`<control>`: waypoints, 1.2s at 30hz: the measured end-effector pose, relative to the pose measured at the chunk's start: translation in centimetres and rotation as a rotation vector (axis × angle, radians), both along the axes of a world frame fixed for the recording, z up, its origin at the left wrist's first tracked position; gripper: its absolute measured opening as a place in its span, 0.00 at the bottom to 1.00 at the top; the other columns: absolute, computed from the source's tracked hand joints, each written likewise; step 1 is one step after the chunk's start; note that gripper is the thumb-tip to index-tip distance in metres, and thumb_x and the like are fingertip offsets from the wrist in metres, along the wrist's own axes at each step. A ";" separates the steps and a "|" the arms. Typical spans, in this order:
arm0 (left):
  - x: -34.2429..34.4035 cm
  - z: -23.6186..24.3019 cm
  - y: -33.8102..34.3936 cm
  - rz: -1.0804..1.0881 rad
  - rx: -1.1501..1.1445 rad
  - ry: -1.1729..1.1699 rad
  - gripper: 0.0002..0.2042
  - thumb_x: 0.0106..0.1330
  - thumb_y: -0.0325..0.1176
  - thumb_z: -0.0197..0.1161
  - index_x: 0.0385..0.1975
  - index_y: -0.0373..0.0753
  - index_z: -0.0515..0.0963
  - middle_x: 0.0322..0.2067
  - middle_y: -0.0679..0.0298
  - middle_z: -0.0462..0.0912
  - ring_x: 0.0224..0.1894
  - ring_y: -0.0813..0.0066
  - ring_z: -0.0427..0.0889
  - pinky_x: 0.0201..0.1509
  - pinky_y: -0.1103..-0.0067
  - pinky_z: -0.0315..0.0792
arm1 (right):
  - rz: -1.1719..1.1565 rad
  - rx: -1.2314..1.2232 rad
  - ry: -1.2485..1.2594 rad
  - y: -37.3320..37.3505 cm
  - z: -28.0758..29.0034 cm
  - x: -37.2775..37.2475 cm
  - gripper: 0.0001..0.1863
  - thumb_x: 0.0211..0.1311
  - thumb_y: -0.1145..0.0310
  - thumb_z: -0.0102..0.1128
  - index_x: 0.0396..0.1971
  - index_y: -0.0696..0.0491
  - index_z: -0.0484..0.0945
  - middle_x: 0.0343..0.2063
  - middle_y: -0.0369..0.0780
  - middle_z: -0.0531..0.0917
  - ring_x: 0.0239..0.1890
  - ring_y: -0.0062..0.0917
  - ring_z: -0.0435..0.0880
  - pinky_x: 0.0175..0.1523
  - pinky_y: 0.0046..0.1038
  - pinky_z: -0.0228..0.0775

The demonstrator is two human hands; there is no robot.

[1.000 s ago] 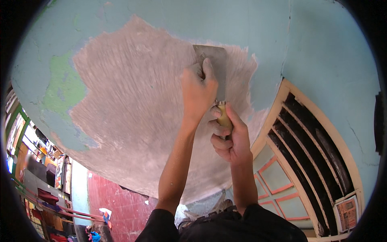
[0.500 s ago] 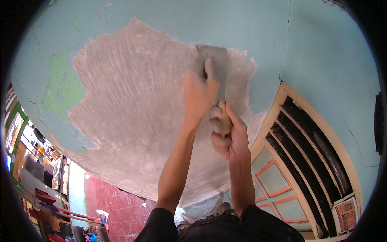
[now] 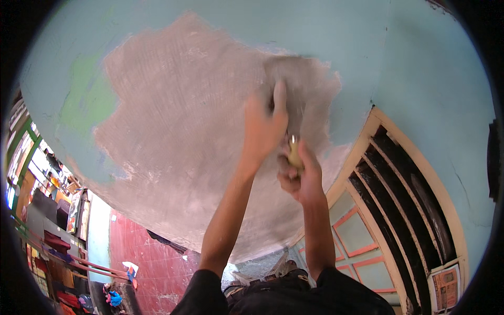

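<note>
A scraper with a wide grey metal blade [image 3: 303, 73] and a yellow handle [image 3: 295, 156] lies along the wall, its broad end up. My right hand [image 3: 307, 176] is closed around the handle from below. My left hand [image 3: 262, 123], blurred by motion, is on the left side of the blade, its thumb stretched up along the metal; its other fingers are mostly hidden. Behind both hands spreads a large bare, pinkish-grey plaster patch [image 3: 173, 105] with a jagged outline. The blade is at the patch's upper right part, close to the painted edge.
Light blue-green paint [image 3: 336, 26] surrounds the patch, with a green spot [image 3: 86, 102] to its left. At right stands a wooden frame with dark slats [image 3: 415, 205], above a panelled door [image 3: 357, 236]. Below left are a red tiled floor [image 3: 152, 268] and cluttered household things [image 3: 58, 236].
The view has shifted a little, so the patch sits slightly higher and farther right. Both hands keep to the scraper, its blade blurred by movement and looking tilted differently against the wall.
</note>
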State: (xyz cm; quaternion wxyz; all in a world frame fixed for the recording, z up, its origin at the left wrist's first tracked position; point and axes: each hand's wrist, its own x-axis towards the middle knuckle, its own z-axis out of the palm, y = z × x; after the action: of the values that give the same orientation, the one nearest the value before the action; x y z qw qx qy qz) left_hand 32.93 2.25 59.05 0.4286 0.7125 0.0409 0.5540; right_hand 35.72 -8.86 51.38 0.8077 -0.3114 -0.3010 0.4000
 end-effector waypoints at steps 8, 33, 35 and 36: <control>-17.6 -30.2 4.9 -0.703 -0.821 0.629 0.24 0.75 0.47 0.46 0.55 0.30 0.69 0.39 0.51 0.82 0.31 0.68 0.84 0.33 0.78 0.75 | 0.244 -0.886 -0.582 -8.5 -21.8 -2.3 0.18 0.71 0.55 0.50 0.33 0.57 0.76 0.20 0.33 0.75 0.19 0.16 0.70 0.24 0.23 0.63; -21.4 -63.6 -7.4 -0.278 -0.391 1.374 0.23 0.69 0.44 0.53 0.58 0.37 0.68 0.49 0.47 0.78 0.53 0.44 0.76 0.60 0.63 0.68 | -0.704 -0.219 -1.018 -3.3 -22.8 -1.8 0.16 0.63 0.69 0.57 0.46 0.63 0.79 0.22 0.40 0.82 0.23 0.22 0.82 0.31 0.25 0.73; -22.3 -66.2 -7.7 -0.243 -0.398 1.310 0.24 0.70 0.50 0.49 0.54 0.36 0.74 0.50 0.46 0.78 0.55 0.46 0.75 0.61 0.63 0.67 | -0.991 -0.196 -1.089 -4.2 -18.2 0.9 0.14 0.62 0.71 0.58 0.45 0.64 0.79 0.24 0.42 0.84 0.25 0.25 0.83 0.31 0.25 0.74; -22.6 -67.7 -8.2 -0.226 -0.415 1.273 0.26 0.71 0.54 0.47 0.51 0.35 0.76 0.50 0.46 0.78 0.56 0.47 0.74 0.62 0.63 0.66 | -1.128 -0.186 -1.126 -4.7 -15.1 1.7 0.14 0.62 0.73 0.58 0.44 0.65 0.79 0.25 0.43 0.84 0.26 0.25 0.84 0.32 0.25 0.74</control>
State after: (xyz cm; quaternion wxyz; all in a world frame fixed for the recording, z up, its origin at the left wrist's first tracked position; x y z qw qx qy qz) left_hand 10.30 -5.95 -8.62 0.5040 0.8028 0.3160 -0.0408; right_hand 37.37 -13.52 36.27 0.5858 -0.6377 -0.4260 -0.2621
